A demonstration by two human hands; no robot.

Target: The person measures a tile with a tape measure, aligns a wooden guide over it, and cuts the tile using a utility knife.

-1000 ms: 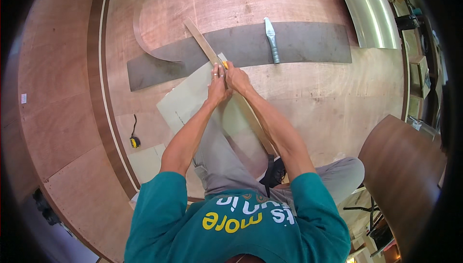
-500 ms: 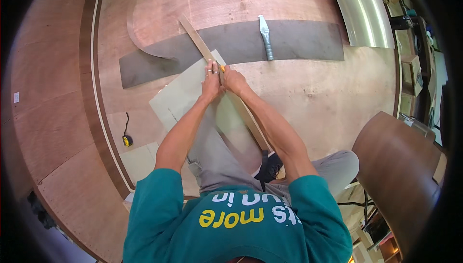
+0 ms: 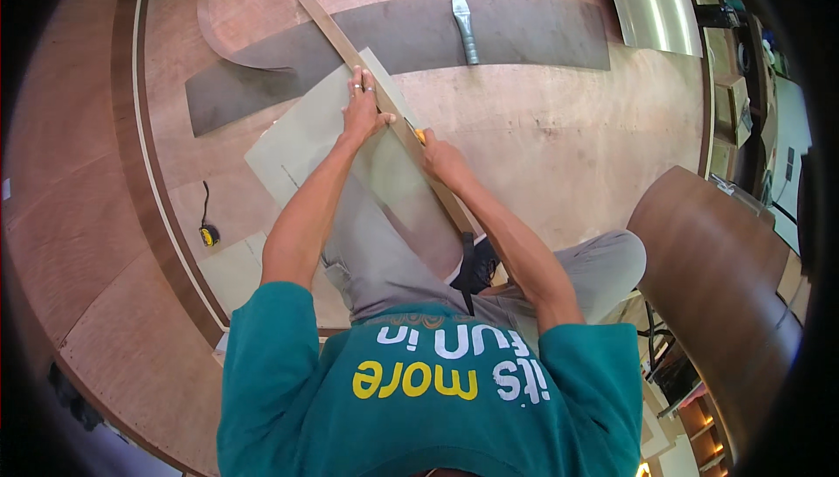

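Pale sheet lies slanted on the plywood surface, left of centre, its near part beneath the person's leg. Left to right: tape measure near the surface's left edge, smaller pale piece just beside it, toward the near left corner. Dark grey sheet spans the far half. Left hand is flat, fingers extended, thumb out, pressing the wooden strip that crosses the pale sheet diagonally. Right hand is curled around a yellow-handled knife, tip at the strip's right side. Scraper-like tool rests on the dark sheet; curved shiny sheet sits at the far right corner, curved brown panel by the near right. Progress, my read: strip and blade are set, work partway at most. Narrow pale margin right of the strip isn't visibly separated; stretch toward the strip's near end looks left. Can't tell whether a score line exists.
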